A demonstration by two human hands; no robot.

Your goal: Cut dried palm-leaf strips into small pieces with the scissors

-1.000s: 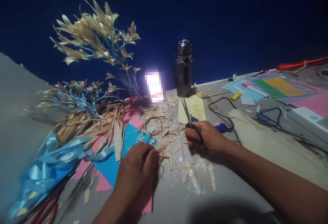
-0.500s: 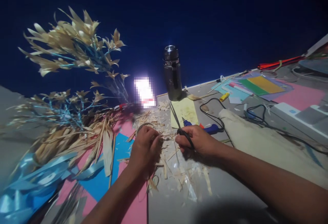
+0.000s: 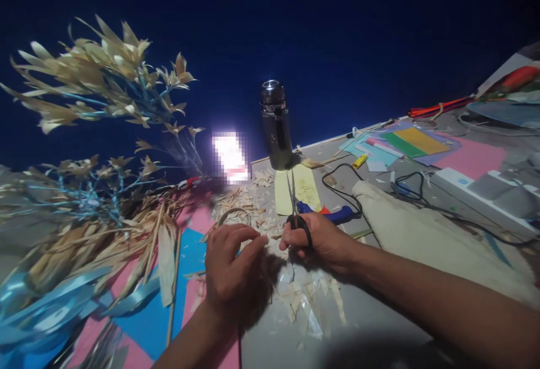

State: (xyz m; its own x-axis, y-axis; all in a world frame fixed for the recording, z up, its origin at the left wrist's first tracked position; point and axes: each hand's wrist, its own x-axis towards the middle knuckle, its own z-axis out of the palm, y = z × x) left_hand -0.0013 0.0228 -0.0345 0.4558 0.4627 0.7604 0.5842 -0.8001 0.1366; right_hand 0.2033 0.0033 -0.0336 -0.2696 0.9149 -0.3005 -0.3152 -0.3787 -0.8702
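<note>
My right hand (image 3: 314, 239) is wrapped round a pair of scissors (image 3: 292, 197), with its fingers about the black handles and the blades pointing away over a yellow paper (image 3: 307, 189). To its left, my left hand (image 3: 232, 259) is bent with thumb and fingertips pressed together. Whatever that pinch holds is too small and dark to make out. Pale husk scraps (image 3: 270, 211) lie scattered around and beyond both hands. A ring of tan material (image 3: 234, 211) rests just past my left fingers. Near my right hand is a blue-handled tool (image 3: 340, 215), partly hidden.
A dark flask (image 3: 276, 130) stands behind the yellow paper. Husk flowers on blue stems (image 3: 113, 85), dry husks (image 3: 139, 239) and blue ribbon (image 3: 54, 307) fill the left. Rightward are a cream cloth (image 3: 405, 231), black cable (image 3: 337, 173), power strip (image 3: 476, 197) and coloured papers (image 3: 417, 139).
The surroundings have shifted left in view. My left hand has turned and come a little nearer, its back more visible. The scissors now point more upright, blades closer together.
</note>
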